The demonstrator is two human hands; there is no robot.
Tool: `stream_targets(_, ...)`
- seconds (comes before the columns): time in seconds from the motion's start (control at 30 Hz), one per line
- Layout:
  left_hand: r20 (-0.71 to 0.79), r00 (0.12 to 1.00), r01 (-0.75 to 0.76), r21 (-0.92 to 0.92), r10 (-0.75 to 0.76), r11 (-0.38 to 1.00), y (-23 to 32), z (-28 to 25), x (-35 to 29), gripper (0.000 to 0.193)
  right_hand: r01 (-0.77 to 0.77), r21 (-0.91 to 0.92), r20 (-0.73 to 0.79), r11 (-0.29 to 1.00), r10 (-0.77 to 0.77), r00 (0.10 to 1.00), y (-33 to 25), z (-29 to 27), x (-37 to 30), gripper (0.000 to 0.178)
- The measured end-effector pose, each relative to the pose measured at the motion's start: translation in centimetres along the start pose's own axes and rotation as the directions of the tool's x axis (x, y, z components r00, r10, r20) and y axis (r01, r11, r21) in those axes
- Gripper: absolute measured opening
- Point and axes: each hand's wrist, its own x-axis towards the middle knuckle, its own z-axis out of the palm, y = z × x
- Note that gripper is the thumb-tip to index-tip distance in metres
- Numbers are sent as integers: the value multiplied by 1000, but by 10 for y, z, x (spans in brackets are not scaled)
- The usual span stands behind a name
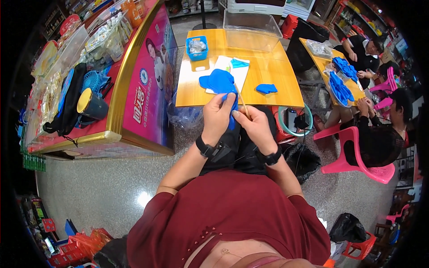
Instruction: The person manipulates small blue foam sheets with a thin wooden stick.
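Tabletop (279, 67) of yellowish wood grain is set just beyond the knees, with a clear plastic bin (251, 42) placed at its far edge. Nearer, a white sheet (241, 77) is laid flat and partly covered by a blue cloth (218, 80), which is held up at the near edge of the table, its wider part spread away from the body and a narrow tail hung down between the hands. By the left hand (216, 117), the cloth is pinched between thumb and forefinger from the near side. In the right hand (257, 128), a thin stick (242, 100) is gripped near its lower end by closed fingers, the thumb being brought close to the hanging tail; whether the two are touching cannot be told. To the right, a small blue piece (267, 88) is left lying apart on the wood. The deciding relation is judged to be that of stick to cloth: its long axis is tilted, far end leaned leftward to the cloth's right edge, close by the left fingertips, though whether the tip is tucked inside the fabric or only rested beside it cannot be seen.
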Motion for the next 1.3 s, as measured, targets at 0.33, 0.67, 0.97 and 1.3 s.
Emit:
stream_targets(0.33, -46, 986, 151, -139, -159, 979, -6, -4, 7, 25, -30, 202, -73, 979, 45, 996, 0, -3, 1, 17)
stream_targets(0.67, 30, 988, 156, -155, -153, 976, -18, -3, 6, 30, -143, 304, 98, 942, 118, 988, 1, 2, 1, 18)
stream_targets(0.97, 194, 913, 375, -54, -359, 925, -21, -15, 20, 26, -81, 39, 287, 996, 67, 956, 7, -2, 8, 21)
stream_targets(1.3, 53, 932, 362, -150, -358, 920, -31, -2, 21, 19, -249, 299, 294, 921, 159, 943, 12, -18, 7, 17)
